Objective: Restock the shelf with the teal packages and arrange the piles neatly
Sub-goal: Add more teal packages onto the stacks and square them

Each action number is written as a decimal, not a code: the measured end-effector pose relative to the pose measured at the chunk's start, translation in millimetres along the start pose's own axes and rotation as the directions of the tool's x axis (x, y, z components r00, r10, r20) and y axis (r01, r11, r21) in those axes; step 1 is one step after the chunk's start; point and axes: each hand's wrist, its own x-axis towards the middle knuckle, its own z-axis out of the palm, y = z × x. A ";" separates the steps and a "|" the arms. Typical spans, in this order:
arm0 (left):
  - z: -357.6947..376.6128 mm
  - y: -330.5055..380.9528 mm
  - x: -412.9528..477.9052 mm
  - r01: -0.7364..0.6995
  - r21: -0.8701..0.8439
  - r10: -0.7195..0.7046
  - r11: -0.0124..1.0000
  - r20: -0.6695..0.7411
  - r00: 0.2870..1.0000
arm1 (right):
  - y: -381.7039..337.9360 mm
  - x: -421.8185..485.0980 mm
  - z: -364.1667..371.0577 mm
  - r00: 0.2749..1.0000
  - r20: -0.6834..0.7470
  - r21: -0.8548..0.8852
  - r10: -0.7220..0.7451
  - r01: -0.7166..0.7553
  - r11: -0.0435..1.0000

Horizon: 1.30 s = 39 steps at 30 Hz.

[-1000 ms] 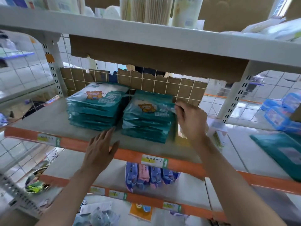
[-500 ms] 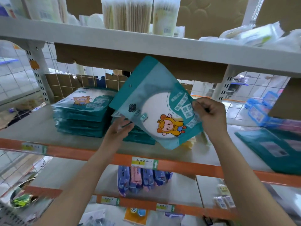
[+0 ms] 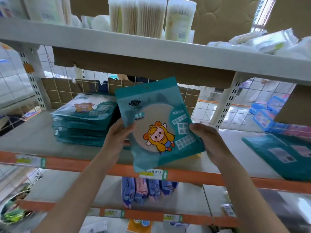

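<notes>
Looking forward and slightly down at a shop shelf [image 3: 30,137] with an orange front edge.

Held up in mid-air in front of it, clear of the shelf surface: one teal package [image 3: 158,125], upright, top leaning a little to the left. Printed with a cartoon figure in a yellow hood and the word MIRROR.

Grasped at both side edges:
- At the left edge, the left grip [image 3: 117,133], thumb laid across the front, fingers hidden behind the package.
- At the right edge, the right grip [image 3: 207,140], curled round the package, back of the hand facing the camera.

Behind and to the left, lying flat on the shelf near the back: a pile of teal packages [image 3: 84,121], edges slightly uneven. Directly behind the held package, mostly hidden from view. Well apart to the right, another flat teal pack [image 3: 282,153] on the same shelf level.

At the back, a white wire grid with cardboard [image 3: 64,88] behind it. Above, an upper shelf [image 3: 117,41] carrying round tubs of cotton swabs [image 3: 136,15]. Below, a lower shelf with a row of pink and blue packs [image 3: 148,189]. On the orange edge just under the held package, a small price label [image 3: 154,174].
</notes>
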 end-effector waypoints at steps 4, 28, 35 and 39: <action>-10.7 3.3 13.8 0.062 -0.046 -0.063 0.997 -0.022 0.998 | 15.0 -4.9 17.4 0.970 0.234 0.071 0.064 -0.082 0.994; -107.9 -128.6 -18.6 -0.232 0.958 0.235 0.169 0.190 0.953 | 15.0 66.5 60.9 0.949 -0.114 0.240 0.295 -0.262 0.935; -109.4 -132.6 -19.3 -0.250 0.949 0.274 0.192 0.193 0.942 | 23.9 54.9 44.0 0.946 -0.131 -0.013 0.297 -0.301 0.953; -108.8 -133.4 -17.7 -0.261 0.944 0.297 0.203 0.195 0.935 | 28.3 48.3 45.6 0.957 -0.116 -0.032 0.268 -0.273 0.961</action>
